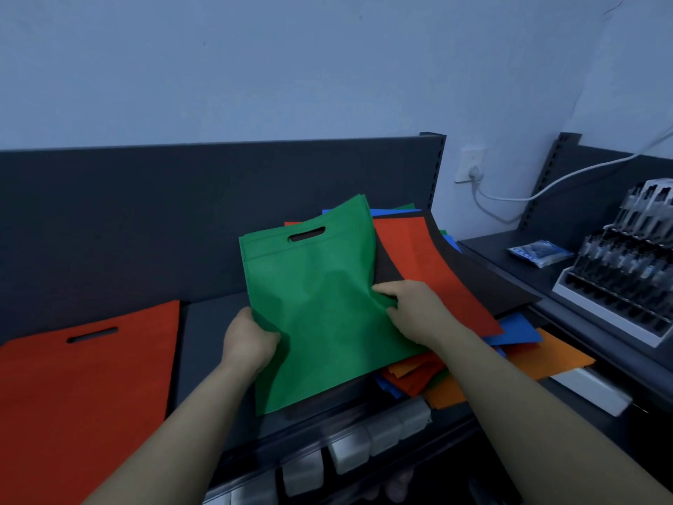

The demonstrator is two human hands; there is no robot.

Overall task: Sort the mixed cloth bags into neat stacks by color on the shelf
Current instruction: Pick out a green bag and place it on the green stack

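Pinching the green bag [320, 308] at both side edges, the person holds it just over the mixed pile [437, 271] at the right of the shelf [211, 322]. Left hand [251, 340] grips the left edge, thumb on top, the rest hidden under the cloth. Right hand [411, 308] grips the right edge, fingers [384, 289] curled and bunching a small fold. The two-edge grip likely keeps the limp cloth spread flat so it can go down neat, without flopping over.

The pile is red, black, blue and orange pieces, fanned and unsorted. A red bag [83, 377] lies flat at the left of the shelf, well apart from the pile, probably the start of the red stack. The bare strip between them looks like the spot for green.

The green bag's long axis runs away from the person toward the back panel [145, 213], leaning slightly left at the far end. Its handle slot [306, 234] sits at the far end and the closed bottom is near the person. The far end looks raised. The red bag's slot also lies far, so the two match.
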